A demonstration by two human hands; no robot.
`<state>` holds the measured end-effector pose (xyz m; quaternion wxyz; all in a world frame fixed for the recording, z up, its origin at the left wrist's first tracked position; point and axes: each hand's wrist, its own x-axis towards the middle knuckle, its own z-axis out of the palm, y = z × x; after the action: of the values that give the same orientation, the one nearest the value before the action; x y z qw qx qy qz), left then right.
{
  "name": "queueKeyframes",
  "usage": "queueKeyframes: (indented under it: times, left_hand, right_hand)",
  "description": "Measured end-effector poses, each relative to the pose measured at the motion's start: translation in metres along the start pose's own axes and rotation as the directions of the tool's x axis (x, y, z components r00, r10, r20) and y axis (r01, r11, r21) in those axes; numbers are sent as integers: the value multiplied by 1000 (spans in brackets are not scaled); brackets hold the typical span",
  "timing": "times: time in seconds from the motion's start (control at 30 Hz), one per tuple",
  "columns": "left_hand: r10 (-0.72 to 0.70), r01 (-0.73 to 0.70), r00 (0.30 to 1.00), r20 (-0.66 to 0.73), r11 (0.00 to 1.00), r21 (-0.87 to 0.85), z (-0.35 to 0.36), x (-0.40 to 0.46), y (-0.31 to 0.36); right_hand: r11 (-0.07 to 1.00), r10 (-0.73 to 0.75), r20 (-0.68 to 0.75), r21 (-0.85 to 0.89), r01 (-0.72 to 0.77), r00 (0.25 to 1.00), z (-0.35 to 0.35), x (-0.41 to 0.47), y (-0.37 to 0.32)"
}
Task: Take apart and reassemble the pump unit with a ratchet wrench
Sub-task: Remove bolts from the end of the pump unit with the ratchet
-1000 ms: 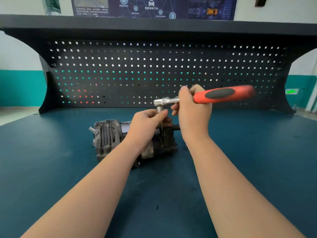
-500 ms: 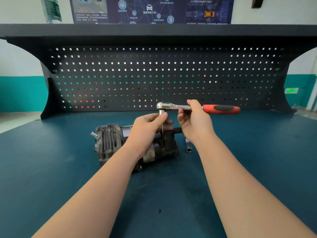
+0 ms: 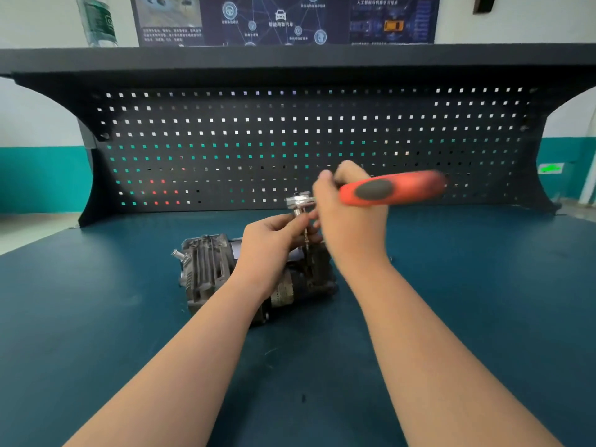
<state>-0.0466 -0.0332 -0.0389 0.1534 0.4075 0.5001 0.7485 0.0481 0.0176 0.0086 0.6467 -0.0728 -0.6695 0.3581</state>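
Your right hand (image 3: 350, 217) gripped the blurred red-and-black-handled chrome ratchet wrench (image 3: 387, 188), your left hand (image 3: 271, 243) pinched its thin bit below the head, fingers (image 3: 295, 221) curled, grey ribbed metal pump unit (image 3: 209, 272) sat on the dark teal bench (image 3: 96, 317) beneath both hands

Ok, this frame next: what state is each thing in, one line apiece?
Pump: lying on the bench, partly behind the left arm.
Wrench: raised over the pump, handle blurred, head pointing left.
Bit: upright under the wrench head, reaching down to the pump.
Left hand: fingers pinching the bit just under the head.
Right hand: gripping the wrench near its head.
Bottle: upright on the top shelf.
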Motion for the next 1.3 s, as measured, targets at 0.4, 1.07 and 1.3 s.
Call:
queueKeyframes:
  times: [0.4,1.07,1.3]
  left_hand:
    - [-43,42,999,5,998,39,2,0,3]
    - [-24,23,999,22,998,57,4,2,0]
    - [77,-85,996,37,879,469,-5,5,0]
  right_hand:
    - [814,482,-74,405,-415,873,-8,9,19]
    - [302,742,256,697,-650,619,-18,14,41]
    - [866,-381,143,-291,406,914,9,-17,-10]
